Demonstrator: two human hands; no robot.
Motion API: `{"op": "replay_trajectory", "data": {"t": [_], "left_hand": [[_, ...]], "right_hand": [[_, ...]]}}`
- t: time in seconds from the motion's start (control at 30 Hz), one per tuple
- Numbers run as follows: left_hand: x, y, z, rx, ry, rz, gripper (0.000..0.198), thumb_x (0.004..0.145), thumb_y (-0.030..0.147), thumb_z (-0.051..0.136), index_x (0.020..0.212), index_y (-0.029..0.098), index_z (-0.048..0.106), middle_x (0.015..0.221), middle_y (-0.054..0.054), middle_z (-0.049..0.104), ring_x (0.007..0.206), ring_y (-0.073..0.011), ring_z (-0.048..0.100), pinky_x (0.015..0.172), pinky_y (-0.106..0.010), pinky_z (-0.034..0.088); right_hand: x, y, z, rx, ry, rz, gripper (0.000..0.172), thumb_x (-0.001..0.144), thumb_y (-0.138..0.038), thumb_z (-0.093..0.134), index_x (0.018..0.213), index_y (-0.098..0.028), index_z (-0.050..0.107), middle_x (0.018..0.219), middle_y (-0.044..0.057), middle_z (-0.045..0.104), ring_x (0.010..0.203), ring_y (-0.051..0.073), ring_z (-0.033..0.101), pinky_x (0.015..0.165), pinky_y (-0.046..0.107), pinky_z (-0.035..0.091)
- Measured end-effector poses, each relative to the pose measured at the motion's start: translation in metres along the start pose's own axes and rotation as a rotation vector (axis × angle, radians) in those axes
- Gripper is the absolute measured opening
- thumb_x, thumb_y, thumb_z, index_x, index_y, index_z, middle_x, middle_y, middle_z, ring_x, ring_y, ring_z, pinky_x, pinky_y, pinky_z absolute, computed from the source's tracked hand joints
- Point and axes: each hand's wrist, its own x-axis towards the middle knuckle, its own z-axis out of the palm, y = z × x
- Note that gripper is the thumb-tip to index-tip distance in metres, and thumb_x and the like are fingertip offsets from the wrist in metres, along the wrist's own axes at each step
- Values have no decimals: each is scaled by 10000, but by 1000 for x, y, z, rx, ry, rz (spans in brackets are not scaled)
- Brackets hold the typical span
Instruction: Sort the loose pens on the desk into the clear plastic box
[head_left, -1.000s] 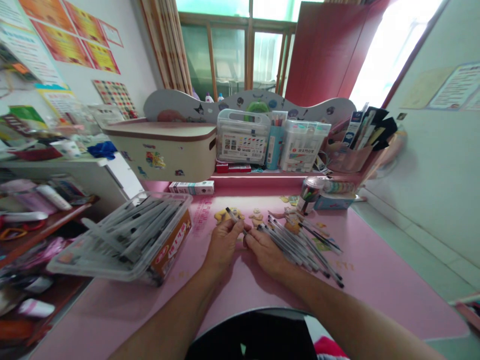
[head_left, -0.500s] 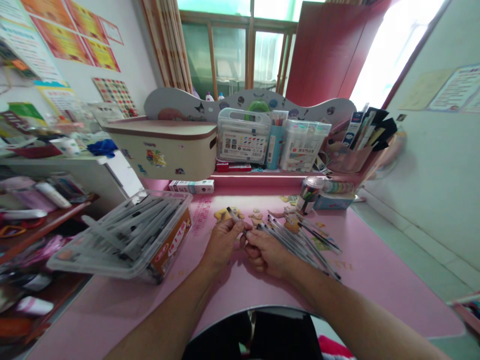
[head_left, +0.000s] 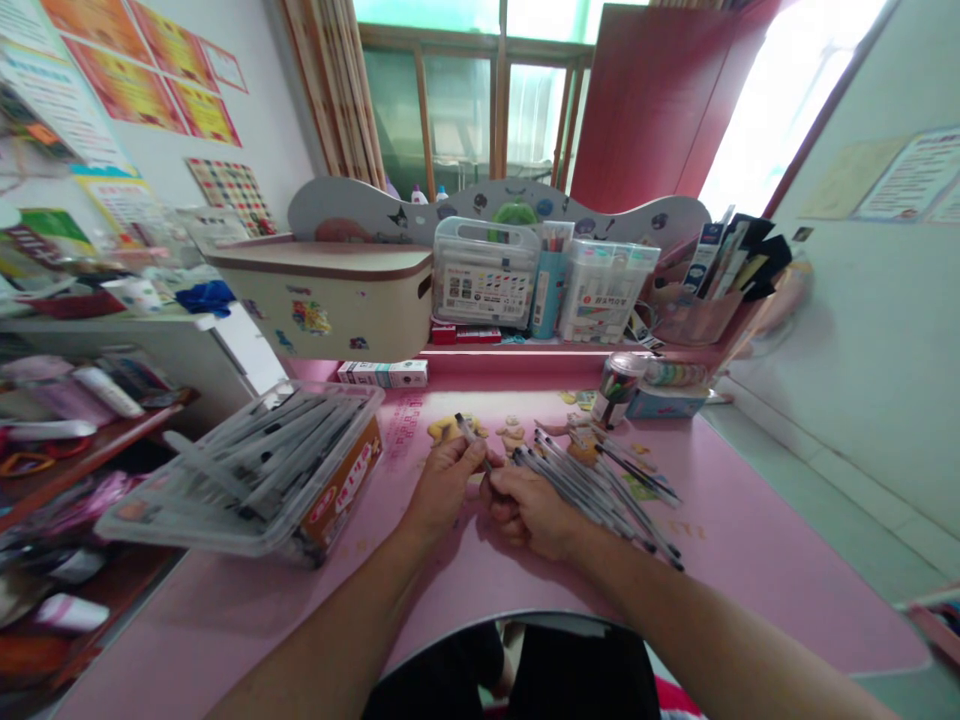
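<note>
My left hand (head_left: 444, 487) and my right hand (head_left: 531, 508) meet over the pink desk (head_left: 480, 580), both pinching one pen (head_left: 471, 440) whose dark tip pokes up past my left fingers. My right hand's fingers are curled around the pen's lower end. Just to the right of my right hand lies a pile of several similar grey pens (head_left: 600, 485), fanned toward the right. A clear plastic box (head_left: 255, 475) with an orange label, full of more pens, sits tilted to the left of my left hand.
A cream storage bin (head_left: 330, 300), marker cases (head_left: 487, 275) and a pen holder (head_left: 705, 290) line the raised back shelf. A small jar (head_left: 616, 390) and tape rolls stand at the back right. Cluttered shelves (head_left: 67, 420) are on the left.
My hands have stayed together on the pen. The right hand's fingers have curled tighter and shifted slightly; the pen's tip moved a little right.
</note>
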Motion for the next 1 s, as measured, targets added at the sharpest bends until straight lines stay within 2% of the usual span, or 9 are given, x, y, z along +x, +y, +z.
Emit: {"op": "replay_trajectory", "data": {"t": [0.13, 0.3, 0.43, 0.5, 0.6, 0.67, 0.73, 0.87, 1.0], "left_hand": [[0, 3, 0, 62, 4, 54, 274, 768, 419, 714, 739, 147, 721, 761, -77, 705, 728, -175, 635, 674, -267, 494], [-2, 7, 2, 16, -5, 36, 299, 751, 441, 726, 731, 144, 713, 640, -33, 646, 554, -113, 539, 543, -223, 432], [-2, 7, 3, -32, -21, 10, 319, 723, 462, 753, 746, 148, 704, 720, -62, 700, 658, -154, 629, 649, -261, 505], [-1, 7, 2, -29, -39, 2, 331, 717, 477, 756, 751, 152, 699, 747, -72, 711, 681, -168, 647, 661, -273, 520], [-1, 7, 1, -26, -62, -31, 356, 737, 505, 734, 787, 155, 695, 688, -64, 692, 614, -169, 638, 596, -278, 519], [-2, 6, 2, -43, -84, -77, 377, 764, 524, 702, 851, 157, 692, 625, -39, 660, 533, -159, 607, 544, -283, 509], [-4, 4, 4, -66, -87, -96, 381, 785, 525, 682, 891, 159, 683, 631, -30, 657, 520, -152, 598, 532, -278, 504], [-5, 1, 8, -93, -1, -43, 344, 789, 496, 685, 846, 157, 677, 821, -67, 713, 709, -164, 653, 642, -267, 520], [-4, 0, 8, -27, 27, 12, 334, 796, 490, 670, 810, 157, 690, 802, -69, 707, 689, -161, 625, 639, -267, 495]], "right_hand": [[1, 2, -1, -25, 13, -54, 382, 774, -524, 641, 700, -220, 422, 459, -129, 332, 334, 24, 159, 341, 179, 104], [2, 5, -1, -44, 65, -127, 447, 762, -597, 682, 763, -225, 434, 491, -128, 353, 341, 35, 209, 336, 181, 125], [5, 6, -4, 23, 18, -85, 447, 772, -585, 672, 724, -223, 413, 465, -129, 330, 345, 35, 165, 349, 183, 116], [7, 6, -8, 66, -39, -59, 409, 799, -579, 623, 735, -203, 475, 456, -119, 333, 347, 43, 177, 353, 188, 153], [10, 6, -14, 75, -60, -104, 384, 806, -534, 615, 779, -154, 576, 489, -58, 457, 383, 90, 377, 394, 233, 327], [10, 5, -16, 85, -54, -123, 374, 771, -503, 673, 808, -141, 588, 569, -15, 549, 449, 117, 484, 439, 256, 391], [8, 3, -16, 130, -75, -74, 370, 753, -479, 716, 835, -151, 566, 593, -33, 532, 445, 86, 440, 423, 217, 335], [5, 1, -12, 151, -73, -2, 367, 799, -471, 698, 770, -206, 447, 499, -135, 278, 393, 34, 142, 393, 168, 98], [5, 1, -6, 118, -28, -11, 390, 802, -510, 661, 738, -223, 405, 478, -139, 282, 381, 34, 92, 375, 182, 70]]}}
